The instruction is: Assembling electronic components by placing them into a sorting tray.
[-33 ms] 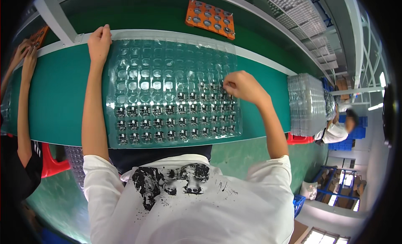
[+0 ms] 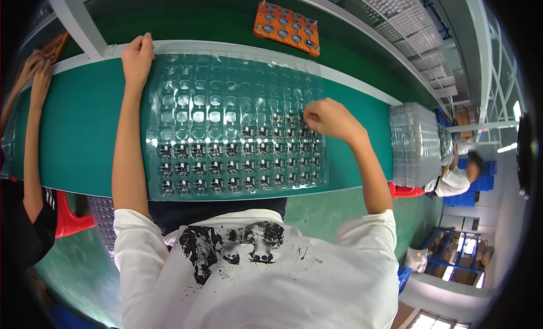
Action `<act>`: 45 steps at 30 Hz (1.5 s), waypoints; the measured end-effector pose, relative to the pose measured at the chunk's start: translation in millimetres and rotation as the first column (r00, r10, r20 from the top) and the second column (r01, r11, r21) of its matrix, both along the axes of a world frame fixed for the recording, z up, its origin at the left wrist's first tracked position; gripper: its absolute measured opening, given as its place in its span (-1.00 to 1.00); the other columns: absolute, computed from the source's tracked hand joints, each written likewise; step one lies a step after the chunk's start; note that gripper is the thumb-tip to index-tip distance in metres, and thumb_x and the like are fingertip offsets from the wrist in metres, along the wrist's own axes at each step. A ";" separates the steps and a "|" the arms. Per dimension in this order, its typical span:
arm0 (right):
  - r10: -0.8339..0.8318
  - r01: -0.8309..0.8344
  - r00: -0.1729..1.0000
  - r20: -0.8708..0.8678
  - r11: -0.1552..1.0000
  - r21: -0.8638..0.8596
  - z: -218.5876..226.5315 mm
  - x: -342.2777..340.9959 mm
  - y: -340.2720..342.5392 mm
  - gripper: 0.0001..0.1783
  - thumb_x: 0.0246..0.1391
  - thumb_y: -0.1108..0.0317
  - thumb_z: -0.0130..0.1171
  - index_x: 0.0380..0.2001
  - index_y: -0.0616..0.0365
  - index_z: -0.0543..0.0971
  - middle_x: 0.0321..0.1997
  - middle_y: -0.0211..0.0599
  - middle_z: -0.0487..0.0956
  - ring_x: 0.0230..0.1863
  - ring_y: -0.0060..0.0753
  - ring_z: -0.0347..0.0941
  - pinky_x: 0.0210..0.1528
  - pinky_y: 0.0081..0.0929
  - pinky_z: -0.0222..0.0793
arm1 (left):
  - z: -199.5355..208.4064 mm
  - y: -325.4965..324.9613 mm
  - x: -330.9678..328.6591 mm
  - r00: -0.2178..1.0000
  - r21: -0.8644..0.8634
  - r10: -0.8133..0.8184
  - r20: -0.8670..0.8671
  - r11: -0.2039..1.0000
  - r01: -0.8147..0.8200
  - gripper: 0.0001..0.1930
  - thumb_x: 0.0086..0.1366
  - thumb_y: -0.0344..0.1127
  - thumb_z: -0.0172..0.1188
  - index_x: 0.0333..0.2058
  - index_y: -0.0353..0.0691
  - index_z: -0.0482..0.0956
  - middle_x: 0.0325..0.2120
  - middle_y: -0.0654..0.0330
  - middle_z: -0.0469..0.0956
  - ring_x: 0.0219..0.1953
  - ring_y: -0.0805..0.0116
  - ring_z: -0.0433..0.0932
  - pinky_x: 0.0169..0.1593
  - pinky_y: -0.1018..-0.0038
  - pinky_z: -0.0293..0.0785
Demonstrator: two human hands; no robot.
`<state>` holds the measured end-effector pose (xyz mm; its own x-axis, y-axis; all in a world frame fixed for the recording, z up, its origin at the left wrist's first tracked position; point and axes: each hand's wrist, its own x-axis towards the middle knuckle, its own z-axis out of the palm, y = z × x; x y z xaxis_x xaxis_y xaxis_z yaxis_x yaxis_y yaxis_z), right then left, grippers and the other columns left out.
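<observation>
Pinching, tray's [image 2: 198, 100] 3 o'clock: right hand [image 2: 332, 119], contents hidden | 10 o'clock: left hand [image 2: 137, 59] curled, hold unclear | fill unchanged, unadvanced

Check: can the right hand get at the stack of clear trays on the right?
Probably yes: the right hand is near the right edge of the tray, and only green tabletop shows between it and the stack.

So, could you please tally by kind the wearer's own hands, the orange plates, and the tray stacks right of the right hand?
Own hands: 2 (left hand, right hand)
Orange plates: 2
Tray stack: 1
Total: 5
</observation>
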<state>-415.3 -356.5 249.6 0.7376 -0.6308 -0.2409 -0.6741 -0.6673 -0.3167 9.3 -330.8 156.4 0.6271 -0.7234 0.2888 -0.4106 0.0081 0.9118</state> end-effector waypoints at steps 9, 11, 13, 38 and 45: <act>0.042 -0.043 0.989 -0.142 0.999 -0.005 23.0 -35.1 22.5 -0.92 -0.13 0.46 0.17 -0.47 0.18 0.59 -0.44 -0.16 0.57 -0.36 -0.12 0.51 -0.32 -0.31 0.42 | 15.4 -20.7 -46.5 0.992 -0.050 -0.125 -0.010 0.991 0.124 -0.62 0.31 -0.16 0.03 -0.58 -0.35 0.43 -0.73 0.27 0.37 -0.65 0.57 0.33 -0.52 0.55 0.26; -0.022 0.014 0.998 0.060 0.993 0.119 46.0 -38.9 -0.7 -0.93 -0.12 0.50 0.13 -0.51 0.25 0.57 -0.45 -0.12 0.56 -0.35 -0.11 0.52 -0.31 -0.30 0.42 | 15.5 -18.1 -49.0 0.993 -0.017 -0.120 -0.011 0.993 0.120 -0.62 0.30 -0.16 0.04 -0.57 -0.37 0.44 -0.72 0.24 0.40 -0.65 0.54 0.36 -0.53 0.53 0.29; -0.166 0.165 0.964 0.209 0.986 0.019 56.1 -30.9 -31.5 -0.93 -0.11 0.52 0.14 -0.49 0.28 0.57 -0.46 -0.11 0.55 -0.35 -0.14 0.52 -0.29 -0.33 0.42 | 17.1 -16.7 -49.9 0.992 -0.033 -0.121 -0.038 0.992 0.120 -0.62 0.30 -0.16 0.04 -0.57 -0.37 0.44 -0.73 0.24 0.40 -0.66 0.53 0.35 -0.53 0.52 0.29; -0.076 0.053 0.997 0.003 0.662 -0.748 -26.2 -9.0 -130.4 -0.91 -0.09 0.41 0.15 -0.46 0.10 0.62 -0.27 -0.31 0.58 -0.27 -0.16 0.52 -0.29 -0.28 0.46 | 26.9 -23.6 -74.2 0.986 -0.011 -0.161 -0.041 0.987 0.160 -0.63 0.33 -0.16 0.03 -0.57 -0.34 0.44 -0.72 0.32 0.35 -0.63 0.59 0.32 -0.50 0.58 0.25; 0.133 0.060 0.980 0.145 0.500 -0.864 -10.4 -6.8 -96.7 -0.86 -0.05 0.35 0.21 -0.38 0.14 0.61 -0.31 -0.28 0.59 -0.33 -0.24 0.54 -0.36 -0.40 0.43 | 13.9 -29.5 -61.5 0.982 -0.033 -0.182 -0.041 0.983 0.181 -0.61 0.29 -0.09 0.05 -0.53 -0.35 0.50 -0.73 0.27 0.40 -0.64 0.53 0.35 -0.49 0.53 0.28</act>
